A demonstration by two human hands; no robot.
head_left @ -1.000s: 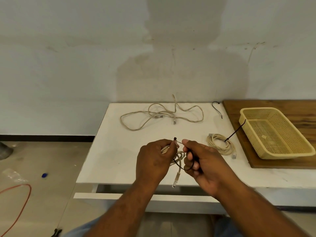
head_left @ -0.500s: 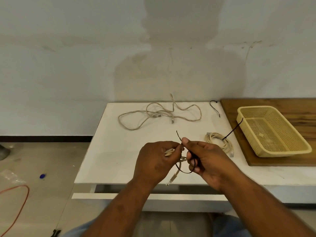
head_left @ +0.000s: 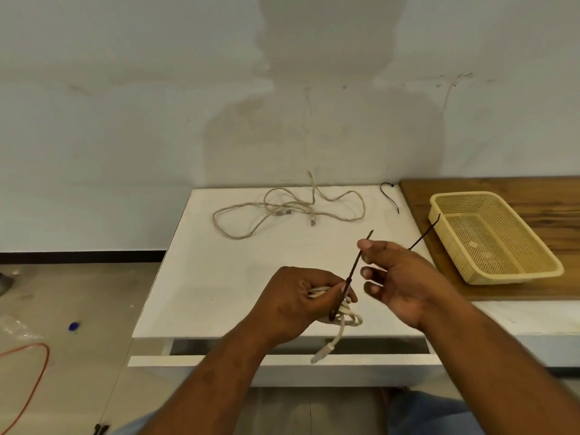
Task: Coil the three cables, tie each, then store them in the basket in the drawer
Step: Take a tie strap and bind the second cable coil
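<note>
My left hand point(head_left: 299, 298) grips a coiled beige cable point(head_left: 345, 317) over the front of the white table point(head_left: 219, 277); its plug end hangs down toward the drawer. A black zip tie point(head_left: 356, 266) is looped round that coil, and my right hand point(head_left: 397, 277) pinches its tail, pulled up and away. A loose, uncoiled beige cable point(head_left: 282, 210) lies at the back of the table. Another coiled cable is hidden behind my right hand; only its black tie tail point(head_left: 423, 237) sticks out. The yellow basket point(head_left: 546, 271) sits on a wooden board at the right.
A spare black zip tie point(head_left: 389, 196) lies near the table's back right corner. The drawer point(head_left: 282, 361) under the table front is pulled slightly open. An orange cord point(head_left: 40, 365) and a small blue object point(head_left: 73, 326) lie on the floor at the left.
My right hand has pulled the zip tie's tail up and to the right, tightening the loop round the coil in my left hand. The view shifted slightly.
</note>
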